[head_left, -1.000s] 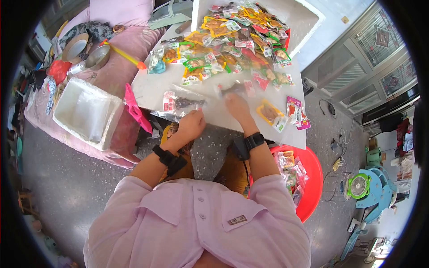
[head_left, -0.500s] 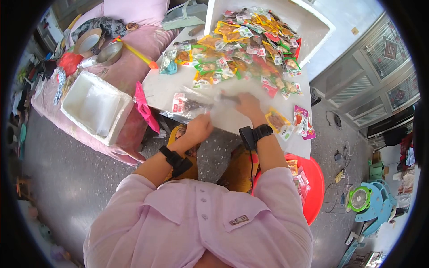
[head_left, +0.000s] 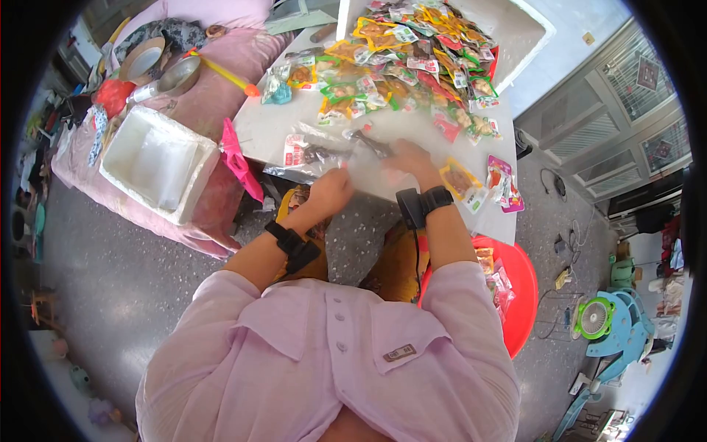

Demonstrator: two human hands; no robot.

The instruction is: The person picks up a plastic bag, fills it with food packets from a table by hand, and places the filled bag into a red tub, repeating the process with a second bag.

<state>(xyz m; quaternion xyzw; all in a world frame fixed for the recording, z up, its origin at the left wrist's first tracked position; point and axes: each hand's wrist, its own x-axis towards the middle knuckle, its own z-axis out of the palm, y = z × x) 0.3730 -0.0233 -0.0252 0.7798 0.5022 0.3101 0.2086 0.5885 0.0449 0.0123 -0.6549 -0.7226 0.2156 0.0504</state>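
Observation:
My left hand (head_left: 331, 193) is closed at the near edge of the table, its fingers on the corner of a clear plastic bag (head_left: 300, 151) with a red-and-white label and dark contents. Just right of it, my right hand (head_left: 412, 163) is closed around one end of a dark, elongated item (head_left: 370, 143); haze and blur hide its exact kind. To the right of this hand lies a yellow-edged snack packet (head_left: 458, 179), with a pink-edged packet (head_left: 499, 184) farther right.
A heap of colourful snack packets (head_left: 412, 66) covers the table's far side, against a white foam box (head_left: 526, 37). A red tub (head_left: 521, 295) holding packets stands below at right. On the pink-covered bed rests another foam box (head_left: 121, 166); a pink umbrella (head_left: 239, 163) hangs beside the table.
The dark item has swung up and left at its far end, and my right hand has tilted with it. My left hand has moved up slightly. The view has shifted a little.

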